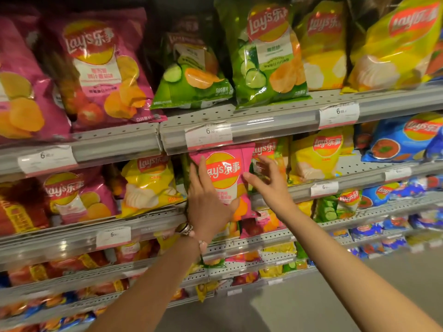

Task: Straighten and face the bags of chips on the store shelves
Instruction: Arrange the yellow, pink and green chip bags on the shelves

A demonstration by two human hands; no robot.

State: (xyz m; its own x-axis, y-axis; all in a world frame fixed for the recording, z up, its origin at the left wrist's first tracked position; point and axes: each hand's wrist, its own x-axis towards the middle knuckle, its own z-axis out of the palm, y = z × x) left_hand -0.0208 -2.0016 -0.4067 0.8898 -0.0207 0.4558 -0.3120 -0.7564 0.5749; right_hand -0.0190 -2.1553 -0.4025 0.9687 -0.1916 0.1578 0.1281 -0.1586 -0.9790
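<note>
Store aisle, grey perforated metal shelves [239, 113] stacked several tiers high, white price tags [208, 135] clipped along the front rails, all stocked with glossy chip bags. Top tier: pink tomato-flavour bags [100, 70] on the left, green cucumber-flavour bags [268, 58] in the middle, yellow bags [393, 44] on the right. Second tier: one pink glossy chip bag [225, 171] stands upright and front-facing at the shelf edge, just under a price tag, between a yellow bag [148, 185] on its left and a green bag partly hidden behind it on the right; blue bags [395, 142] further right

Left hand [206, 202] is on the pink bag's left edge and lower front, fingers [200, 172] straight up along the edge, thumb wrapped across the lower front, so it's gripping the bag; beaded bracelet [189, 231] on that wrist. Right hand [268, 185] is at the bag's right edge, fingers spread and lightly bent, holding nothing; contact with the bag can't be confirmed

Lower tiers: mixed red, yellow and blue bags, blurred
</note>
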